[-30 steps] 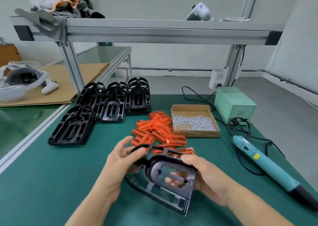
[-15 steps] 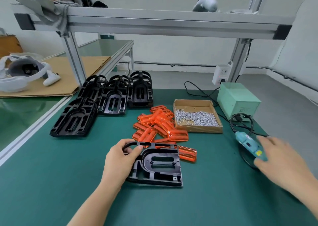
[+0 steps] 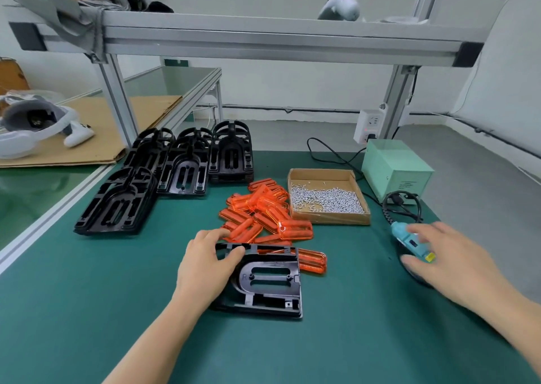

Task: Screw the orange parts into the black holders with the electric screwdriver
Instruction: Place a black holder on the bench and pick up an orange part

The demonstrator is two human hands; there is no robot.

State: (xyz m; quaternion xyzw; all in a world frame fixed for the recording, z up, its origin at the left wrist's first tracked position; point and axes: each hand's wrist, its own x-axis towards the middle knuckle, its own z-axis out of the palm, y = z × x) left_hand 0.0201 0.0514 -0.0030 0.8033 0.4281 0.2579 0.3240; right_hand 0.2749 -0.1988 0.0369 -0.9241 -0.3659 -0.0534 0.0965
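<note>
A black holder (image 3: 269, 281) lies flat on the green mat near the front centre. My left hand (image 3: 202, 266) grips its left end, thumb hooked over the rim and fingers behind it. Just beyond lies a pile of translucent orange parts (image 3: 263, 211), one of them touching the holder's far right corner. The teal electric screwdriver (image 3: 409, 239) lies at the right. My right hand (image 3: 448, 260), blurred, is spread over its body, thumb on the near side and fingers on the far side, not clearly closed round it.
A cardboard box (image 3: 330, 218) of silver screws sits behind the orange pile. Stacks of black holders (image 3: 117, 205) fill the back left. A green power box (image 3: 395, 173) and coiled cable (image 3: 404, 205) stand at the back right. An aluminium frame post (image 3: 117, 97) rises at the left.
The holder went from being held up in both hands to lying flat on the mat under my left hand. My right hand let go and moved right onto the screwdriver.
</note>
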